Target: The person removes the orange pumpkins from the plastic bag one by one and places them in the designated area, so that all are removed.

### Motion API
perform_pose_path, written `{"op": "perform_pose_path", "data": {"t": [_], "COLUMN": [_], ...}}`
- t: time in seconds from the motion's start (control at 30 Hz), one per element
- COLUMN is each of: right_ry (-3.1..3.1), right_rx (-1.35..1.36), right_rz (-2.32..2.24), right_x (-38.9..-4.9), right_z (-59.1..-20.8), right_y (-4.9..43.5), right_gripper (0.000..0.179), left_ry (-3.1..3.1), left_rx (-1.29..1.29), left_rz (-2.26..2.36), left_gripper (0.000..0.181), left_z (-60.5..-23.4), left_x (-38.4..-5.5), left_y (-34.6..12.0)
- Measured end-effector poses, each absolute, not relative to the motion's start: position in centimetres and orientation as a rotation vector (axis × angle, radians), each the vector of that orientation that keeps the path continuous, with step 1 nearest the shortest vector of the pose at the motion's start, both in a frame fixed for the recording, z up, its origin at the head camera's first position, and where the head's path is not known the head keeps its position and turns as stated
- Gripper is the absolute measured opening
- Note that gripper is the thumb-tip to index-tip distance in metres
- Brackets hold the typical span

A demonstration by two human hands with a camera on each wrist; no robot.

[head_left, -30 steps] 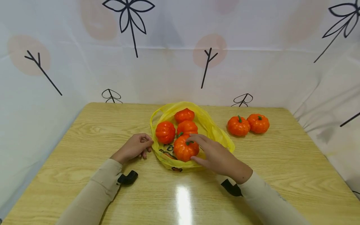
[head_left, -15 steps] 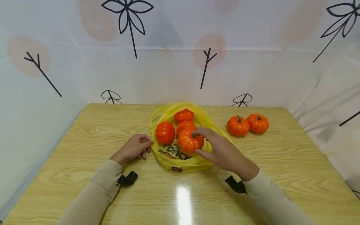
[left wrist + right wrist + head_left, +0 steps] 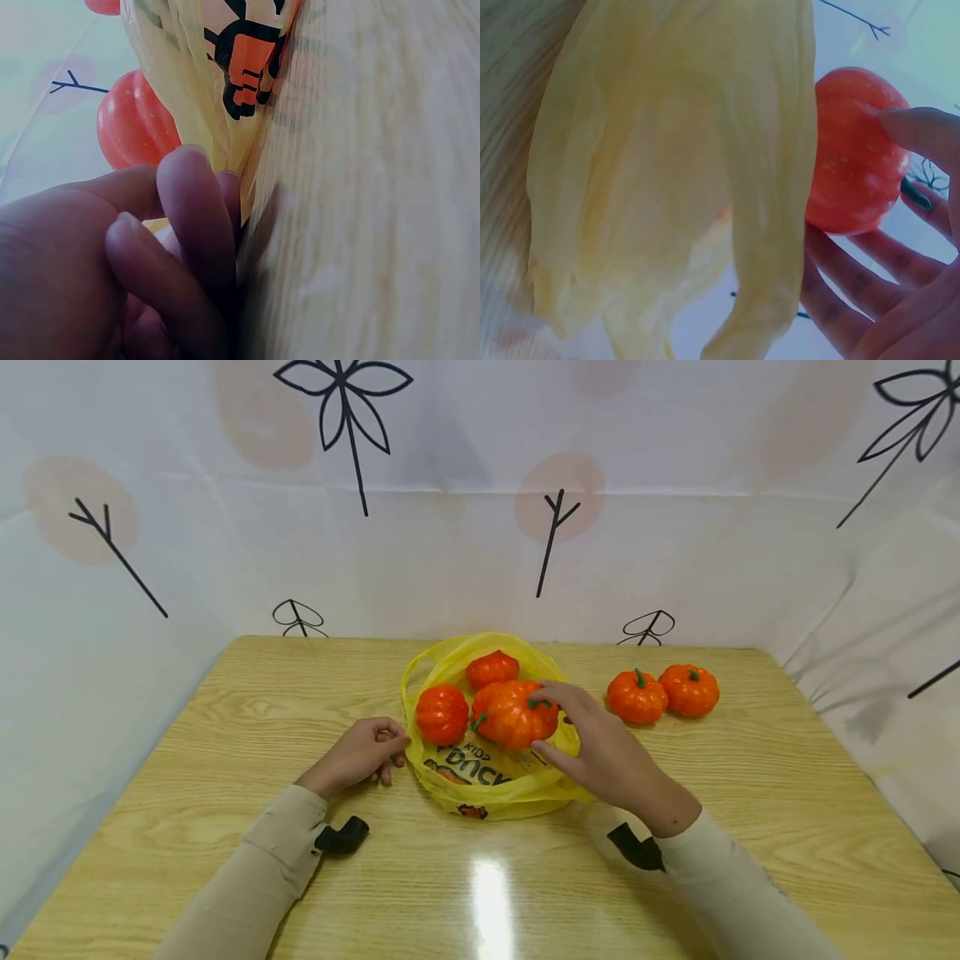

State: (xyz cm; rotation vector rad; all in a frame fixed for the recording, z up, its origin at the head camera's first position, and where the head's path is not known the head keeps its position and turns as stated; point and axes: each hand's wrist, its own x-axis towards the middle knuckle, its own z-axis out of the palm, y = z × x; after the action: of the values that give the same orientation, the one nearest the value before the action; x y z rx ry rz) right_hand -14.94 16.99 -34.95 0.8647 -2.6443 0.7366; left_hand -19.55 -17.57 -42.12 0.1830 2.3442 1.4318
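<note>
My right hand (image 3: 615, 764) grips an orange toy pumpkin (image 3: 522, 720) with a green stem, over the open mouth of a yellow plastic bag (image 3: 517, 802). The right wrist view shows the thumb and fingers spread round that pumpkin (image 3: 859, 154), above the bag's edge (image 3: 652, 150). At the bag's left edge my left hand (image 3: 360, 753) pinches the thin plastic; in the left wrist view its fingertips meet at the yellow film (image 3: 202, 97). Inside the bag sit a ribbed pumpkin (image 3: 441, 716) on the left, another pumpkin (image 3: 492, 670) at the back, and one partly hidden behind the held one.
Two more toy pumpkins, a left one (image 3: 637, 697) and a right one (image 3: 690, 690), stand side by side on the wooden table (image 3: 225, 735), right of the bag. A patterned white cloth (image 3: 450, 552) hangs behind the table's back edge.
My right hand has raised the front pumpkin and shifted it right and away from me, uncovering printed lettering on the bag. The left hand stays in place at the bag's edge.
</note>
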Motion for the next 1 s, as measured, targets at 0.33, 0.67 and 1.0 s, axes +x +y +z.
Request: {"op": "perform_pose_path", "data": {"t": [0.33,0.67,1.0], "right_ry": [-2.58,-2.5,-2.494], "right_rx": [0.783,0.727,0.612], "right_rz": [0.689,0.641,0.618], "right_x": [-15.8,-16.8,-17.4], "right_z": [-34.7,-35.0,-35.2], "right_y": [18.1,19.3,20.5], "right_gripper": [0.061,0.062,0.063], "left_ry": [2.352,2.356,2.368], "left_rx": [0.178,0.163,0.167], "left_rz": [1.426,1.422,1.409], "left_gripper": [0.024,0.024,0.025], "left_z": [-42.2,-42.2,-42.3], "left_x": [-19.6,-19.6,-19.7], "left_y": [-17.6,-17.6,-17.6]}}
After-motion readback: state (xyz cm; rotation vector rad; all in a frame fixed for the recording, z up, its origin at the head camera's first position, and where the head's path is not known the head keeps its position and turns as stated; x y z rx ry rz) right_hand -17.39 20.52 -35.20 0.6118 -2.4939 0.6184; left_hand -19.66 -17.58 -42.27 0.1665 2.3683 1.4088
